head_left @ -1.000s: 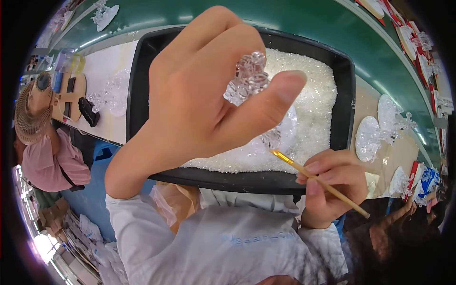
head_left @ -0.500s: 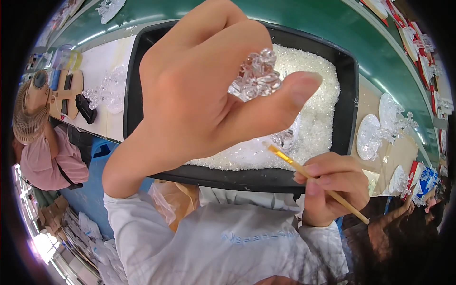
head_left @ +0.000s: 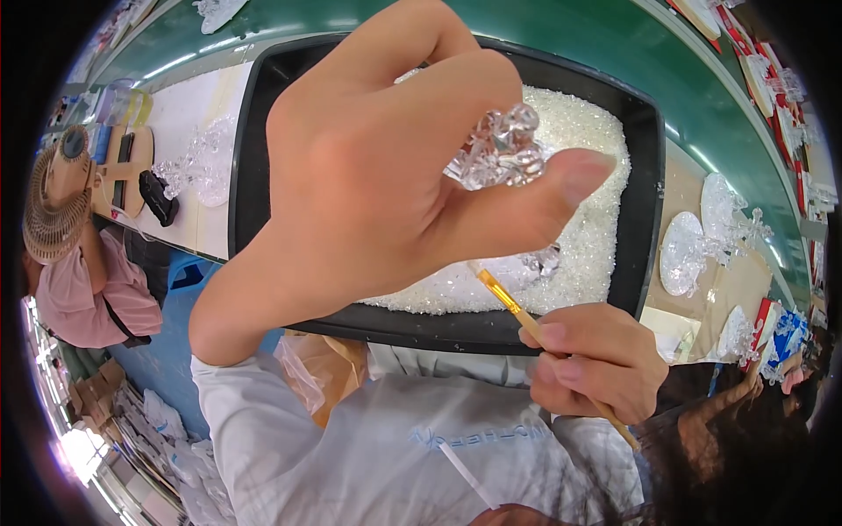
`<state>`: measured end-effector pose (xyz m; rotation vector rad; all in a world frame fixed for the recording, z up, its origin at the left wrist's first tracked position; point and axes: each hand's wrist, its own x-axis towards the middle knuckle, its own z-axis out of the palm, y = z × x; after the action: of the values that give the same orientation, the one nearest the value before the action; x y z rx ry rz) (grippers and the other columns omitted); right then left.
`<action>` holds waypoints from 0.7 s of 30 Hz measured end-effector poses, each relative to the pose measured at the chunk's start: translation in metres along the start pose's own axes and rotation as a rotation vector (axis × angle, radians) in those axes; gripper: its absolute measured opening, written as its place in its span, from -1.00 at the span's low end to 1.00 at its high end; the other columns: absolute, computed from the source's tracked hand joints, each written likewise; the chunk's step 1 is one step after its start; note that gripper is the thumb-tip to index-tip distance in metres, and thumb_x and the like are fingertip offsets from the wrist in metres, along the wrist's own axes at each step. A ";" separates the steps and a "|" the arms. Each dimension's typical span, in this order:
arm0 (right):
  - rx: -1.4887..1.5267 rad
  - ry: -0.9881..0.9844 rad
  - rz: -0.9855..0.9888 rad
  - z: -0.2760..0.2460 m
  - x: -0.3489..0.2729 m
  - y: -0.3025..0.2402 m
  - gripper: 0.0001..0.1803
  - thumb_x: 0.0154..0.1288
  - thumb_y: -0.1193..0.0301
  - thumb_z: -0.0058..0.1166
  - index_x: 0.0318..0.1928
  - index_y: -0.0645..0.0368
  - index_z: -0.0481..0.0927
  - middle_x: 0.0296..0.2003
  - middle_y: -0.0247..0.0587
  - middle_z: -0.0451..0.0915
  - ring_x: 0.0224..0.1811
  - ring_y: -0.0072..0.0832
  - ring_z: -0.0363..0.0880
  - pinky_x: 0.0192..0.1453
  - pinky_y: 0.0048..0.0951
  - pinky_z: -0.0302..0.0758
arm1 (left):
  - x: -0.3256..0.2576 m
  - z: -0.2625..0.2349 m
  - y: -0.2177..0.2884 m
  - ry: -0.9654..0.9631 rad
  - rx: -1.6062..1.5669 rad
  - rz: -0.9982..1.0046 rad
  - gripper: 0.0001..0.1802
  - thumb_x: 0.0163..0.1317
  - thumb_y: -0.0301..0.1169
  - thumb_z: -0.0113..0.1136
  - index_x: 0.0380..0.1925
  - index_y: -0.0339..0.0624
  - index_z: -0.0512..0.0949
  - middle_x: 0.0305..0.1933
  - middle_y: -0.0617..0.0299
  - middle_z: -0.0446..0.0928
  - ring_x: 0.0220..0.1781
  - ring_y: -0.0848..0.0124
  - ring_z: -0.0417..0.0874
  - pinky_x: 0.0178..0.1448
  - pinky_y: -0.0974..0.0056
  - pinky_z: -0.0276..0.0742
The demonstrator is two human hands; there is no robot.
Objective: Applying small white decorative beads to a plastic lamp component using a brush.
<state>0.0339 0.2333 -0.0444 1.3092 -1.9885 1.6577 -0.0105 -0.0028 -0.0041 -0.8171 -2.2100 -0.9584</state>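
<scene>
My left hand (head_left: 368,175) is raised large over a black tray (head_left: 645,210), fingers closed on a clear, glassy ornament (head_left: 502,149) with rounded knobs. Most of that ornament is hidden by the fingers and thumb. Between the fingertips of my right hand (head_left: 610,359) is a thin paintbrush (head_left: 502,294) with a wooden handle and gold ferrule. Its bristles point up and left, just below my left thumb. Sparkling white granules (head_left: 583,245) fill much of the tray, and another clear piece (head_left: 548,260) partly shows beneath my left hand.
Clear ornaments (head_left: 682,252) lie on the board at the right, others (head_left: 210,167) on the white surface at the left. Beyond the tray runs a green surface (head_left: 579,33). A fan (head_left: 57,206) and a person in pink (head_left: 96,294) are at far left.
My left hand and its ornament have shifted slightly right and down. My right hand has moved left and down, bringing the brush tip leftward, with the handle now steeper.
</scene>
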 end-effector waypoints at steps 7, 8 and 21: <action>0.013 -0.028 -0.023 0.002 0.001 0.002 -0.66 -0.02 0.75 0.30 -0.19 0.36 0.52 -0.20 0.22 0.63 -0.41 -0.10 0.71 -0.36 -0.26 0.73 | -0.002 -0.001 -0.001 -0.048 0.042 0.011 -0.66 0.12 -0.32 0.41 -0.55 -0.29 0.45 -0.40 0.14 0.43 -0.47 0.45 0.38 -0.42 0.41 0.26; 0.013 -0.029 -0.023 0.001 0.002 0.002 -0.66 -0.02 0.75 0.30 -0.19 0.36 0.52 -0.20 0.22 0.63 -0.41 -0.10 0.71 -0.36 -0.26 0.73 | -0.003 -0.001 0.000 -0.043 0.039 0.002 -0.66 0.12 -0.32 0.42 -0.55 -0.29 0.45 -0.40 0.14 0.43 -0.47 0.45 0.39 -0.42 0.41 0.26; -0.164 -0.013 -0.136 0.017 0.005 0.001 -0.61 -0.13 0.73 0.39 -0.23 0.38 0.55 -0.31 0.17 0.67 -0.48 -0.16 0.69 -0.45 -0.37 0.65 | -0.005 0.004 0.002 -0.018 0.038 -0.041 -0.66 0.09 -0.32 0.43 -0.55 -0.28 0.46 -0.41 0.14 0.42 -0.47 0.45 0.39 -0.43 0.41 0.26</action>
<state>0.0358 0.2164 -0.0473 1.3639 -1.9491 1.3972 -0.0071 -0.0004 -0.0091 -0.7683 -2.2615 -0.9290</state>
